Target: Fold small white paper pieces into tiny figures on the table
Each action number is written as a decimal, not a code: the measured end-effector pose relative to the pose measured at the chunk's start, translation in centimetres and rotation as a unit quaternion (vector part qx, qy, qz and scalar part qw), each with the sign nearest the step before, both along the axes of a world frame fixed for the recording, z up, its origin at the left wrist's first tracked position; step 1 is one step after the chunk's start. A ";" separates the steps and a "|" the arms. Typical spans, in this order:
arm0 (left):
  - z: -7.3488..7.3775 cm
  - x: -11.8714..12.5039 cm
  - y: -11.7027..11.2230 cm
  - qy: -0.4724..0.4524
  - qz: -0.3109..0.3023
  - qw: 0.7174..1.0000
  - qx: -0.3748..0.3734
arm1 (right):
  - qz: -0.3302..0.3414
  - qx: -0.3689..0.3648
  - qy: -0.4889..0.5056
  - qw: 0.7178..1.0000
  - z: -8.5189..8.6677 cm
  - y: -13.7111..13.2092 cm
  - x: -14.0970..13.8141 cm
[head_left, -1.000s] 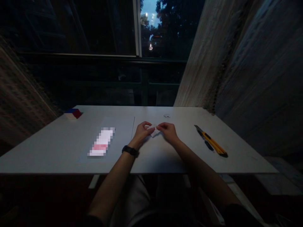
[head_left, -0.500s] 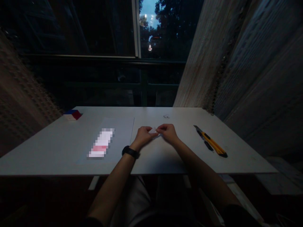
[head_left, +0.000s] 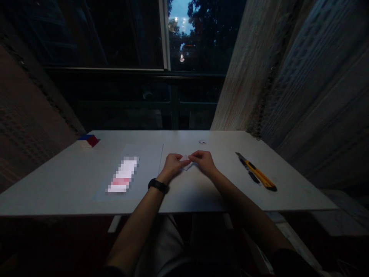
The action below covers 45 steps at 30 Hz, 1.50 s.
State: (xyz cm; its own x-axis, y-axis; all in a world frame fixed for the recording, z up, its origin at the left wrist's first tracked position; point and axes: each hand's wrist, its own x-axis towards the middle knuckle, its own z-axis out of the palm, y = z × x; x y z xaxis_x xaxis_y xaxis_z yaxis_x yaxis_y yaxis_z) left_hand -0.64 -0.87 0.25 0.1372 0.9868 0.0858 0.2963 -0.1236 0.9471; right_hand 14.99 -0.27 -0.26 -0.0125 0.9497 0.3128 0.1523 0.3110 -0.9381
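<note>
Near the middle of the white table (head_left: 184, 200), both hands meet over a small folded piece of white paper (head_left: 186, 167). My left hand (head_left: 173, 164), with a black band on its wrist, grips the paper from the left, thumb laid across it. From the right, my right hand (head_left: 203, 158) pinches the paper's upper edge between thumb and fingers. Fingers cover part of the paper, and its exact folds are too dim to make out.
Left of the hands, a white sheet (head_left: 150, 161) lies under a bright, pixelated phone-like rectangle (head_left: 123, 173). A yellow utility knife (head_left: 261, 176) and a slim dark cutter (head_left: 250, 173) lie right. A blue, red and white block (head_left: 88, 141) stands far left; a small white scrap (head_left: 202, 142) lies behind.
The paper has tilted, and more of it shows below my left thumb. Both hands have shifted only slightly; everything else on the table stays put.
</note>
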 end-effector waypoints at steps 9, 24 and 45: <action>0.1 0.1 -0.1 -0.064 -0.006 0.998 -0.023 | -0.030 0.006 -0.001 1.000 -0.2 -0.1 -0.3; 0.5 0.1 -0.4 -0.085 -0.008 0.996 -0.027 | -0.024 -0.008 0.044 0.999 -0.3 -0.1 -0.8; 0.5 0.2 -0.5 -0.080 -0.009 0.996 -0.034 | -0.041 0.022 -0.066 0.997 -1.0 0.2 -0.4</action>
State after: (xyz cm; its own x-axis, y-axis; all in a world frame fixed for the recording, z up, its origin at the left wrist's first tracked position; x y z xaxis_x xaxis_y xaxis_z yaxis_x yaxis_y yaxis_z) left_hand -0.42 -1.36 0.80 0.1442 0.9887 0.0418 0.1386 -0.0620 0.9884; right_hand 14.60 -0.09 -1.21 0.0200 0.9350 0.3541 0.3004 0.3322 -0.8941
